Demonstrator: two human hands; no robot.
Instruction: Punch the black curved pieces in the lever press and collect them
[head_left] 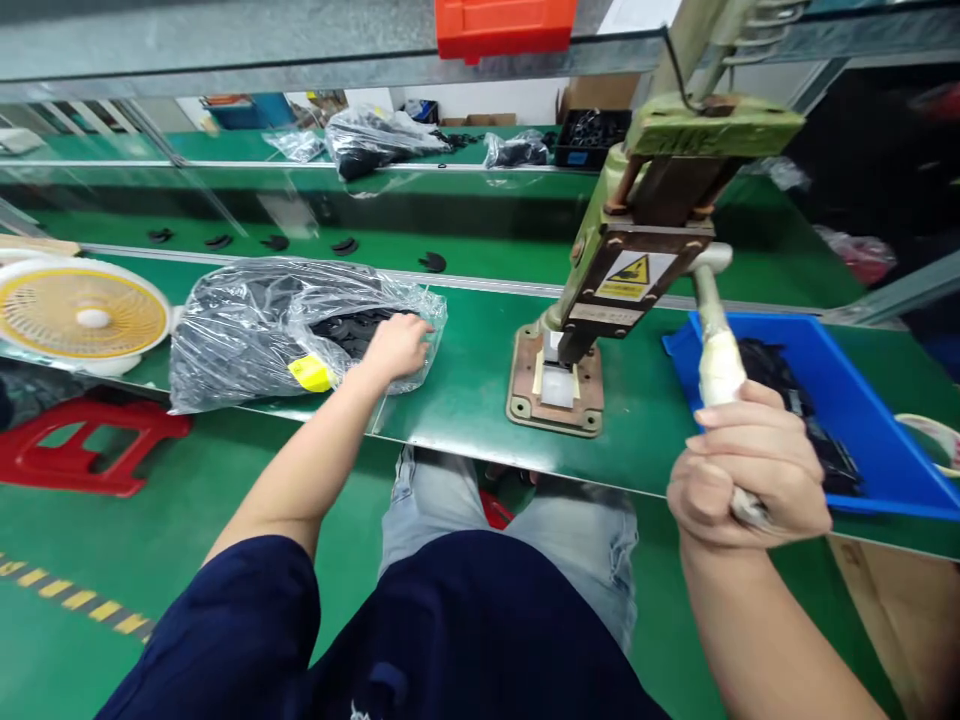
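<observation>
My right hand is wrapped round the white-taped lever handle of a green hand press. Under the ram, a pale block sits on the press's base plate. My left hand rests at the mouth of a clear plastic bag, over the black parts inside. Its fingers look curled, and whatever they may hold is hidden. A yellow label shows on the bag near my wrist.
Right of the press, a blue bin holds black pieces. A white and yellow fan stands at the left. Several black curved pieces lie in a row behind the bag. A metal shelf spans overhead; a red stool is lower left.
</observation>
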